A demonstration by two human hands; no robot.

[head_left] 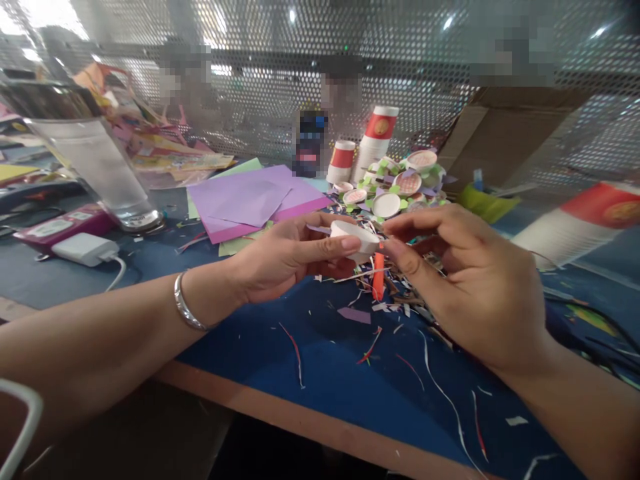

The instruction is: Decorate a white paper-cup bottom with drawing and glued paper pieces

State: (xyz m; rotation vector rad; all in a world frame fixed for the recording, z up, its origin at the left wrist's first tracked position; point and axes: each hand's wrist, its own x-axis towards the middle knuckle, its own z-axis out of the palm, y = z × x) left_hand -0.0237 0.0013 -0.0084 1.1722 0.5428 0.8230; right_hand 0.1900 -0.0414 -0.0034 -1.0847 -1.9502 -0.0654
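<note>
White cup piece (369,247) in left hand (287,257); right hand (480,287) just beside.

Left hand (285,260): silver bangle (187,303) at wrist; holds one small white paper cup base (369,248), thumb against its side. Right hand (470,287): fingertips at the cup base's right side. Table (340,363): blue top, thin paper strips (296,353) strewn near front edge. Toward far edge: purple paper sheets (245,197); heap of round cup bases (386,205) with green tabs; red-and-white paper cups (380,137); cardboard (510,137) at right.
</note>
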